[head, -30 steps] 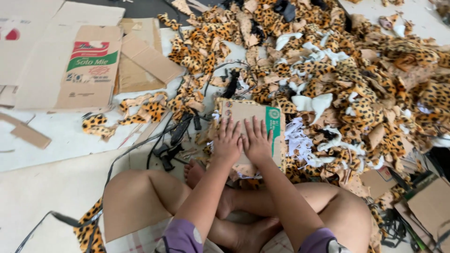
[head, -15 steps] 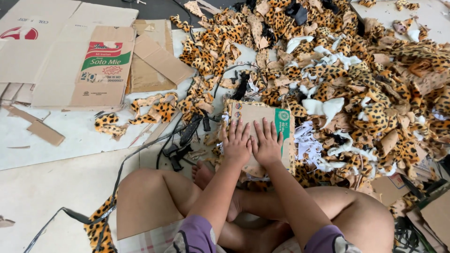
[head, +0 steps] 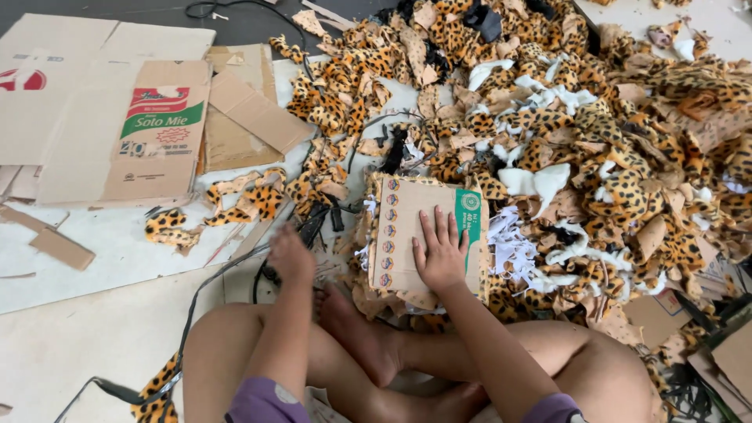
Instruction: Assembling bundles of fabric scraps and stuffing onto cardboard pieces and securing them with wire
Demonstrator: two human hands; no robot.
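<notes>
Seated cross-legged on the floor (head: 94,329), I look down on a wide heap of leopard-print scraps (head: 595,149) that fills the far right of the floor and spills toward its middle. Flattened cardboard sheets (head: 117,133) lie along the far left edge, well apart from the heap.

Nearest my knees, at the near edge of the heap, sits the cardboard panel (head: 407,235), flat on a stack of scraps and shredded white paper, with a green band along its right side.

What has changed: half a second ago both of my hands lay side by side on this panel. Now only the right hand (head: 440,254) is there, palm down, fingers spread and flat, pressing rather than pinching.

The left hand (head: 290,254) has come off the panel and moved left, to the dark tool and black cable (head: 313,223) lying just beside the panel's left edge. It is seen from the back, fingers curled downward; I cannot tell whether they close on anything.

My reading: the pressing is now left to one hand that pins the panel in place, while the other goes to the tool beside it. The panel itself has not shifted on its stack.

A lone leopard-print strip (head: 172,227) lies on the floor, left of the cable.
</notes>
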